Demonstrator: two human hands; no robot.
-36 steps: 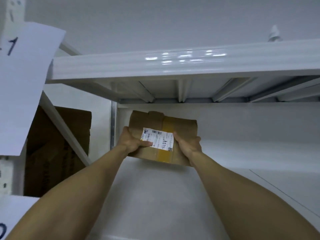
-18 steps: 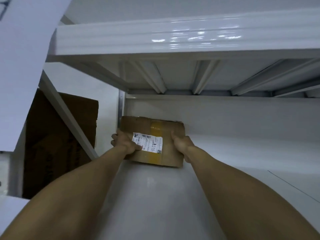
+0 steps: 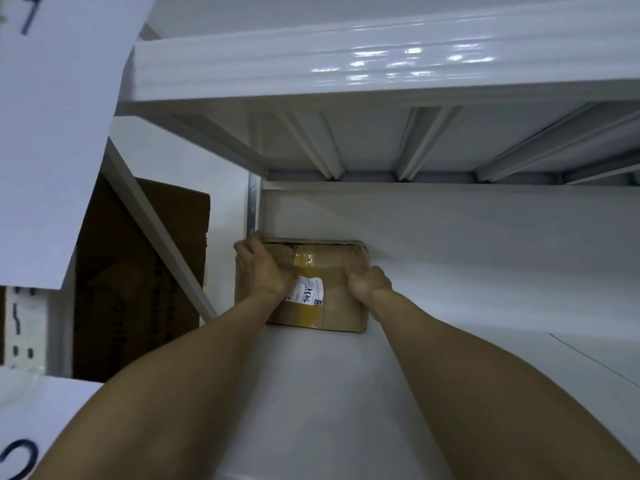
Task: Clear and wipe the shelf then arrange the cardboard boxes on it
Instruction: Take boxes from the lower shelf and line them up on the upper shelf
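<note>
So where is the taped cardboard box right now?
Head view, left of centre: the cardboard box lies in the rear left corner of the shelf, beside the upright, the left hand and right hand on it.

Label (image 3: 310, 293) on box (image 3: 334, 315), centre: handwriting and print illegible. Sheets, upper left (image 3: 52, 133) and lower left (image 3: 52, 410): blue strokes, unreadable.
</note>
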